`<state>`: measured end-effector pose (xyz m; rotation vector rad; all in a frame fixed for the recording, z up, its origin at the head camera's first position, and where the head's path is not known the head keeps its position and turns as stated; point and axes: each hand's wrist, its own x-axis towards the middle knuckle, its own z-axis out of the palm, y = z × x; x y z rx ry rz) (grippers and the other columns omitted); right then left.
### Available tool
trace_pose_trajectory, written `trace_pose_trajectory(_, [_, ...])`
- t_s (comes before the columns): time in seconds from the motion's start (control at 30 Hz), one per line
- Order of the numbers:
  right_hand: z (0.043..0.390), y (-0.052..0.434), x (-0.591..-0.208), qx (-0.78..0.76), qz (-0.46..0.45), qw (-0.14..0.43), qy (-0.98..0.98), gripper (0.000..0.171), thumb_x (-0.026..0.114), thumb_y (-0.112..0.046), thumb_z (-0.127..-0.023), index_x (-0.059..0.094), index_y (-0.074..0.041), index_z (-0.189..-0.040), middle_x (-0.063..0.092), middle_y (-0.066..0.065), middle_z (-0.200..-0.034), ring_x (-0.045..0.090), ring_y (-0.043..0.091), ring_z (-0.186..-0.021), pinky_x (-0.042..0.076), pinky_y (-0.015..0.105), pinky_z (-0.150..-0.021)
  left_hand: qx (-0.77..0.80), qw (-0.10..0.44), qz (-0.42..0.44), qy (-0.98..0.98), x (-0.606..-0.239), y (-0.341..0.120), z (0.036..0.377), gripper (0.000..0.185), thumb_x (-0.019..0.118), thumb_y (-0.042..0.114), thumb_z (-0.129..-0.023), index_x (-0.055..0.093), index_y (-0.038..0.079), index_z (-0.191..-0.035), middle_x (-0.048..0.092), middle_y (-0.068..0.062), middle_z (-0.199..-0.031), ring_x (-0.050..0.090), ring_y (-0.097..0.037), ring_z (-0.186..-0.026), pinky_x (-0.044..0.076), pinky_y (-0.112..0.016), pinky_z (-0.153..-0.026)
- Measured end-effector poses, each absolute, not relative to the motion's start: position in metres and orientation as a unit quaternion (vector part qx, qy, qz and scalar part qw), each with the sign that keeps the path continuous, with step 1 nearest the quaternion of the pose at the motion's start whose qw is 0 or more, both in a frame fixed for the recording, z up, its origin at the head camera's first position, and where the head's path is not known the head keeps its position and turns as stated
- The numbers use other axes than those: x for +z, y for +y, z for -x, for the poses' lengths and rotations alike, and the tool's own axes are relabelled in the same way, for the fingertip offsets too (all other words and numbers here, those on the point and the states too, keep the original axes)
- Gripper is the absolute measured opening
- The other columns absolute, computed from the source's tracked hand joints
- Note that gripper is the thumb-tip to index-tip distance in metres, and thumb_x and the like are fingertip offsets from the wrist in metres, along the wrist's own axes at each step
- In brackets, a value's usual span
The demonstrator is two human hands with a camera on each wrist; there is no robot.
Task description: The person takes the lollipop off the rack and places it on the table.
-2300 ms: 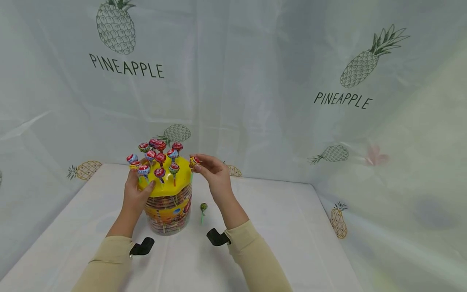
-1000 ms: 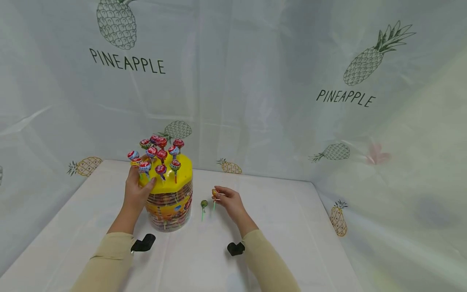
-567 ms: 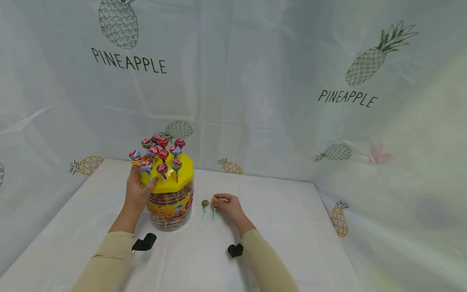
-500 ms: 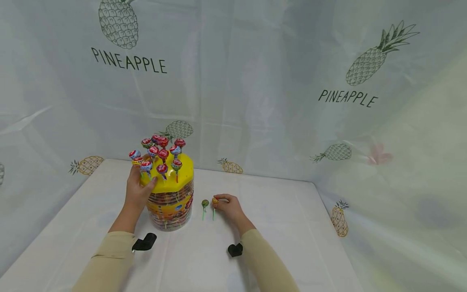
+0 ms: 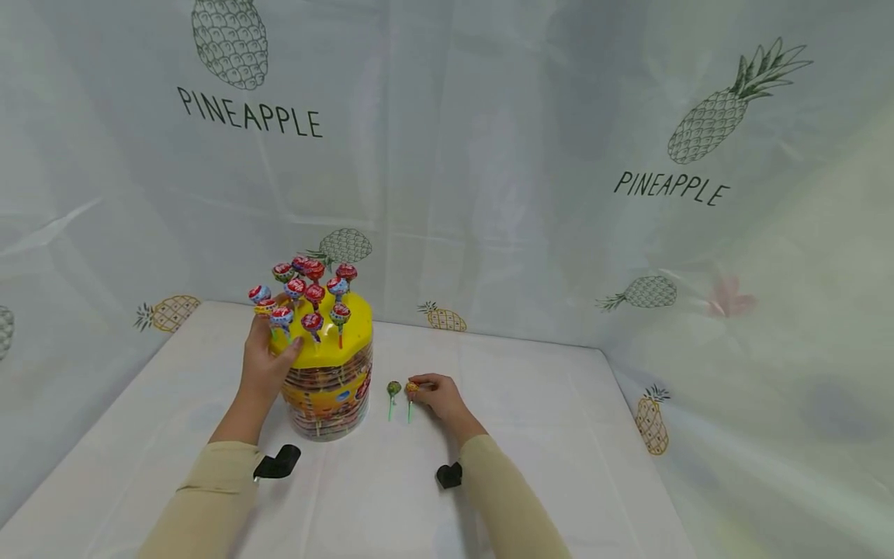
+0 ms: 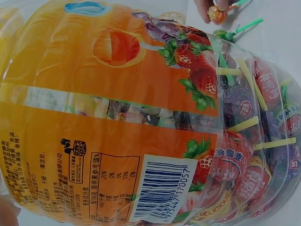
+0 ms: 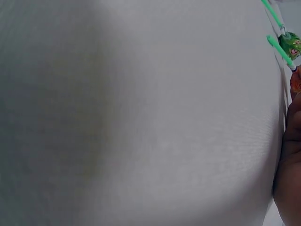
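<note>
A clear lollipop jar (image 5: 327, 392) with a yellow lid (image 5: 347, 338) stands on the white table, with several wrapped lollipops (image 5: 312, 293) stuck upright in the lid. My left hand (image 5: 261, 366) grips the jar's left side at the lid's edge. The left wrist view is filled by the jar's orange label (image 6: 108, 117). To the jar's right, my right hand (image 5: 433, 392) rests low on the table and pinches the head of an orange lollipop (image 5: 412, 386) with a green stick (image 7: 281, 51). Just left of it lies a green lollipop (image 5: 393, 388), also in the right wrist view (image 7: 290, 44).
The white table (image 5: 545, 435) is backed and flanked by a pale curtain (image 5: 489, 155) printed with pineapples. Black wrist cameras (image 5: 276, 463) sit on both beige sleeves. White tabletop lies right of and in front of my right hand.
My right hand carried the orange lollipop from the jar's lid down to the table and set it beside the green one. The left hand stayed on the jar.
</note>
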<state>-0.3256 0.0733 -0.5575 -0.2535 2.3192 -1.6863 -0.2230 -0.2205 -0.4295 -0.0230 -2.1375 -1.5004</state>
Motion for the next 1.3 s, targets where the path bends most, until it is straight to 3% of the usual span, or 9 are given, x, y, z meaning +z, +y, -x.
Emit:
trace_pose_trajectory(0.23, [0.3297,0.0721,-0.5621,-0.564,0.097,0.12,0.811,0.029,0.079,-0.007,-0.081,0.074,-0.008,-0.109,0.067,0.002,-0.107,0.058,0.012,-0.085,0.047,0.022,-0.07,-0.553,0.256,0.0,-0.793,-0.4279,-0.2198,0.2226,0.073,0.058,0.02,-0.089,0.025,0.019,-0.153,0.039,-0.01,-0.142,0.044,-0.026,-0.124,0.041,-0.042,-0.105])
trace_pose_trajectory(0.43, [0.3331,0.0711,-0.5634,-0.538,0.099,0.105,0.831,0.03,0.08,-0.01,-0.08,0.075,-0.011,-0.109,0.065,0.0,-0.106,0.049,0.014,-0.082,0.043,0.024,-0.067,-0.555,0.256,0.002,-0.792,-0.4268,-0.2192,0.2228,0.073,0.058,0.019,-0.088,0.025,0.019,-0.153,0.04,-0.009,-0.142,0.044,-0.024,-0.123,0.042,-0.036,-0.104])
trace_pose_trajectory(0.7, [0.3323,0.071,-0.5652,-0.535,0.109,0.1,0.832,0.027,0.079,-0.01,-0.081,0.075,-0.01,-0.108,0.066,0.0,-0.103,0.049,0.013,-0.074,0.042,0.024,-0.061,-0.557,0.265,0.013,-0.787,-0.4282,-0.2196,0.2238,0.072,0.058,0.02,-0.088,0.027,0.021,-0.153,0.041,-0.006,-0.142,0.044,-0.013,-0.119,0.041,-0.017,-0.099])
trace_pose_trajectory(1.3, [0.3297,0.0693,-0.5651,-0.535,0.115,0.101,0.831,0.028,0.079,-0.01,-0.081,0.074,-0.011,-0.109,0.066,0.0,-0.109,0.051,0.014,-0.086,0.043,0.025,-0.074,-0.568,0.264,0.008,-0.78,-0.4278,-0.2186,0.2223,0.072,0.059,0.021,-0.089,0.027,0.021,-0.153,0.04,-0.003,-0.141,0.043,-0.008,-0.118,0.041,-0.016,-0.098])
